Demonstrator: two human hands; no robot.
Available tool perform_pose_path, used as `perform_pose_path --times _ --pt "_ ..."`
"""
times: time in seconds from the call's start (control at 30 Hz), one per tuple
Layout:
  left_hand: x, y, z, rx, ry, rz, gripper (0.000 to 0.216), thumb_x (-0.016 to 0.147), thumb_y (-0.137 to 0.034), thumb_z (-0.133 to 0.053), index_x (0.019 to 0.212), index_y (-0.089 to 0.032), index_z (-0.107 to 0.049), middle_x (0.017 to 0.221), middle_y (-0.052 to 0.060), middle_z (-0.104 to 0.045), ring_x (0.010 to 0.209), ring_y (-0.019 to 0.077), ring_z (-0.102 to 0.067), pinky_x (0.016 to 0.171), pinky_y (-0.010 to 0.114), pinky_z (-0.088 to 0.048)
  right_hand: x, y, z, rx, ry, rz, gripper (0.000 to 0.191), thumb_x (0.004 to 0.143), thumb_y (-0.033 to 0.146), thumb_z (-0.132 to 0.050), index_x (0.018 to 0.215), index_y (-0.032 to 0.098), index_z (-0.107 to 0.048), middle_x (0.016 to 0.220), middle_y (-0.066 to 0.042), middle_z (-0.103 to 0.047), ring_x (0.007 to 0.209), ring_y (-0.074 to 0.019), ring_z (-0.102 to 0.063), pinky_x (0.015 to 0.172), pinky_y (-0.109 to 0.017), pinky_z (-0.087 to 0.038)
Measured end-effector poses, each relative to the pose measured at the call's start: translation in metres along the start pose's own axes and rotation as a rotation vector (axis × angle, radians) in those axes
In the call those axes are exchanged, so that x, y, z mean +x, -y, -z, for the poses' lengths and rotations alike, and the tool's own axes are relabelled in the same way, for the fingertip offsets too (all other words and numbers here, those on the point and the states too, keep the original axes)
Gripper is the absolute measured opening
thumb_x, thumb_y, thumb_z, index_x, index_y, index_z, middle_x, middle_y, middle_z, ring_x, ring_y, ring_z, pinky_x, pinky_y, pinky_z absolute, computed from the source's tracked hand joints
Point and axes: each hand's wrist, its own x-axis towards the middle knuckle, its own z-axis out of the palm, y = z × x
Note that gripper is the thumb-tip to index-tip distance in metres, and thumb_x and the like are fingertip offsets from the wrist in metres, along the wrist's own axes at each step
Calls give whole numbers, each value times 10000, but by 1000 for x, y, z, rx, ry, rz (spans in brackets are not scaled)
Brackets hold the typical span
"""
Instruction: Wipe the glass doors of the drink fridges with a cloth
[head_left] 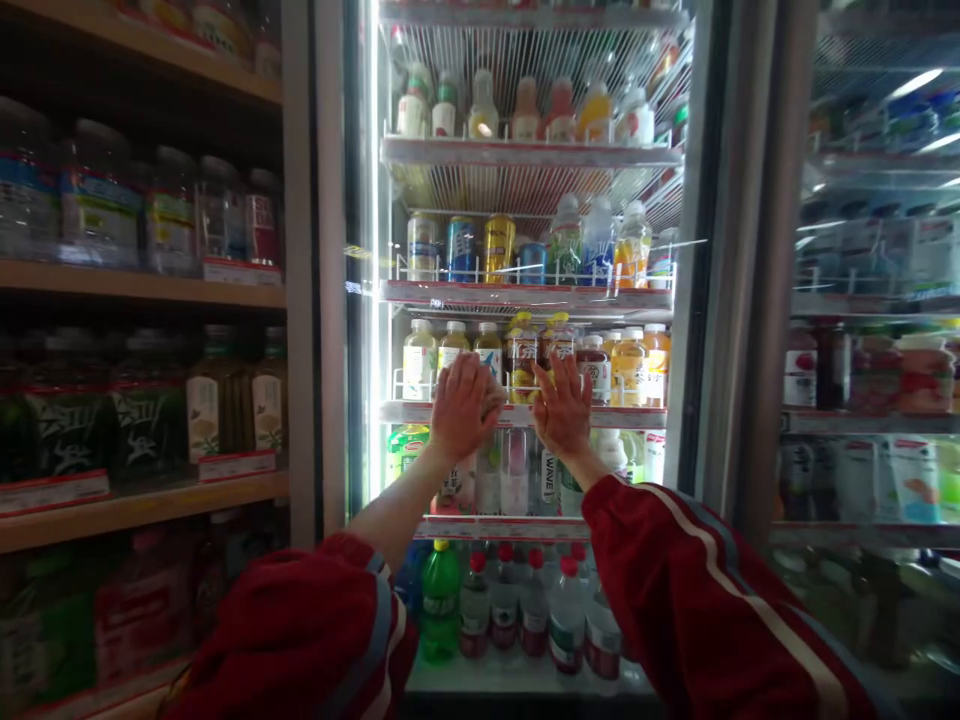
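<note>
My left hand (463,408) is raised in front of the lit drinks fridge, its fingers bent over a pale crumpled cloth (493,392) that shows at the thumb side. To its right, my right hand (564,408) is up at the same height with fingers spread and nothing in them. Faint reflections show a glass door (525,300) before the shelves, and both hands appear to be against it. Behind the hands stand yellow-capped tea bottles (523,355) and an amber drink bottle (628,365) on a white wire-fronted shelf.
A metal door frame (750,280) borders the fridge on the right, beside another glass-fronted cooler. Wooden shelves (142,290) with bottles stand at left. Low down are a green bottle (440,605) and several red-capped bottles (568,615).
</note>
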Motion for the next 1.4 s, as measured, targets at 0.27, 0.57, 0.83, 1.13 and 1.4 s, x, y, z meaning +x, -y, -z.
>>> perform_pose_path --times 0.27,0.57,0.83,1.13,1.4 --pt "5 -22 -8 -52 55 -164 675 841 -428 -528 1380 -72 -329 1466 180 -355 1407 290 -230 1143 444 -212 -2 -3 -1 14 -29 18 425 925 289 -354 1323 218 -483 1468 -76 -395 1423 -239 -207 1124 -500 -197" --pt "12 -15 -4 -96 119 -100 782 841 -468 -493 1444 -78 -184 1504 190 -273 1431 277 -145 1155 469 -158 12 24 8 213 -12 112 432 923 248 -331 1330 205 -469 1454 -91 -412 1395 -213 -291 1131 -493 -220" --pt "-32 23 4 -47 79 -52 922 802 -625 -481 1450 -52 -164 1481 235 -292 1414 310 -199 1142 493 -127 23 77 -6 211 196 206 403 921 330 -445 1314 258 -495 1405 -81 -483 1368 -228 -337 1128 -502 -179" --pt "-39 24 -6 -40 1 -30 957 784 -693 -470 1466 -93 -170 1476 220 -305 1411 296 -213 1155 484 -96 0 26 0 49 52 47 336 906 304 -438 1215 236 -550 1433 -76 -444 1394 -235 -276 1128 -521 -147" --pt "-40 24 -7 -36 14 -35 918 811 -672 -449 1478 -119 -146 1494 203 -270 1422 298 -160 1158 513 -52 0 40 -3 34 50 14 395 898 356 -456 1279 267 -513 1461 -66 -405 1403 -248 -251 1130 -515 -149"
